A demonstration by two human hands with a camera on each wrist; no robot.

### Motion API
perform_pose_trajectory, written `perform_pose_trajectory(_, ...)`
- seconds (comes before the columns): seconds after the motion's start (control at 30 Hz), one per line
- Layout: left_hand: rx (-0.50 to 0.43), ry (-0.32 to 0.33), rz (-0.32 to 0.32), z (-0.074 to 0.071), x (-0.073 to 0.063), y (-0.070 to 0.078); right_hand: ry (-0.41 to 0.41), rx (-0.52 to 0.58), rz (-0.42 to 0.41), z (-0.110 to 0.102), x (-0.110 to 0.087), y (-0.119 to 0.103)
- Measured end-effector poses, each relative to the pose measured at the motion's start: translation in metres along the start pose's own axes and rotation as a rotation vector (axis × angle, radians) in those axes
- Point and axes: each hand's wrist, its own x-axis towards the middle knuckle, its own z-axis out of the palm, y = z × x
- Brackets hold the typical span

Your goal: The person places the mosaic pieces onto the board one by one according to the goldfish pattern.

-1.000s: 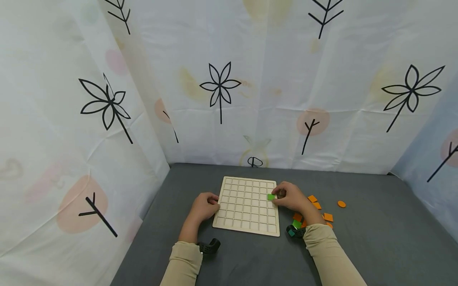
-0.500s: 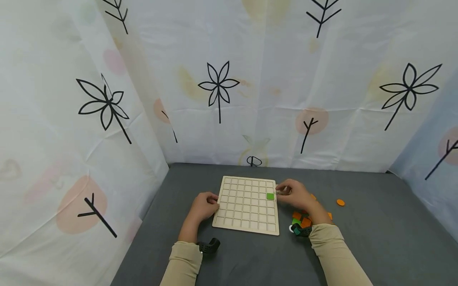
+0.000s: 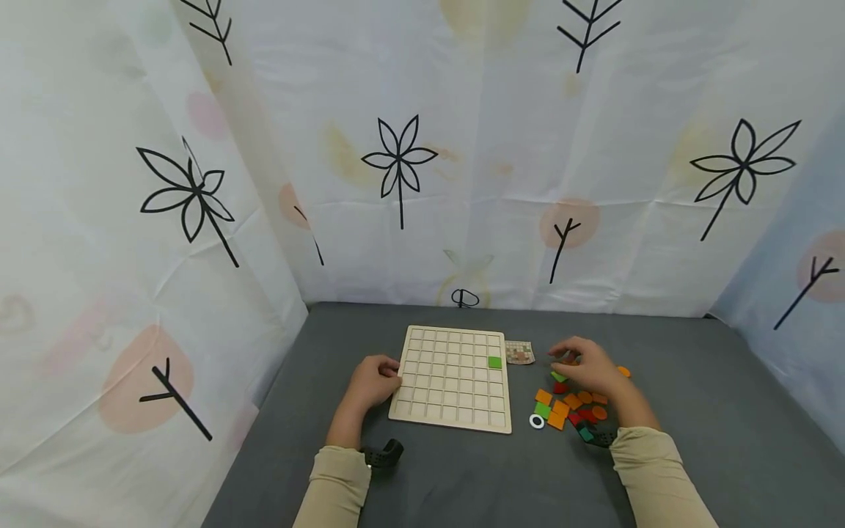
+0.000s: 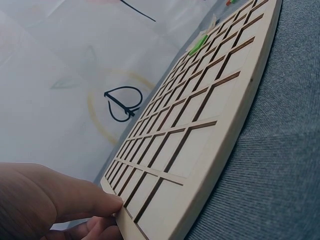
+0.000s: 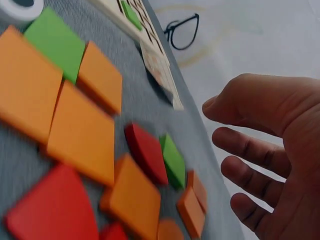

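A pale wooden grid board (image 3: pixel 449 396) lies on the grey table, with one green square (image 3: pixel 495 362) set in a cell near its right edge. My left hand (image 3: pixel 372 381) holds the board's left edge, its thumb (image 4: pixel 112 202) on the rim and the other fingers lower down. Over the far part of a spread of loose pieces is my right hand (image 3: pixel 587 364); its fingers are parted and gently bent, holding nothing. Among these pieces are orange squares (image 5: pixel 80 132), a green square (image 5: pixel 55 42), red curved-edged pieces (image 5: pixel 55 205) and orange discs.
A small patterned paper card (image 3: pixel 519 353) lies against the board's right side. A white ring (image 3: pixel 531 422) sits at the near left of the pieces, and an orange disc (image 3: pixel 623 372) lies apart at the right. A patterned cloth wall (image 3: pixel 488 242) rises behind the table.
My right hand has released the green square in its board cell and moved right, over the loose pieces. The card and more pieces now show. My left hand stays at the board's edge.
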Motion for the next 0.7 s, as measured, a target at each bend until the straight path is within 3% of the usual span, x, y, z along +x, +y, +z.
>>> perform_pose_trajectory(0.4,0.002,-0.009,-0.004,0.003,0.000,0.001,-0.041,-0.022,-0.017,-0.002,-0.016,0.020)
perform_pose_trajectory(0.7,0.002,-0.002,0.001,0.003,0.000,-0.001,-0.053,-0.027,-0.029,-0.001,-0.016,0.024)
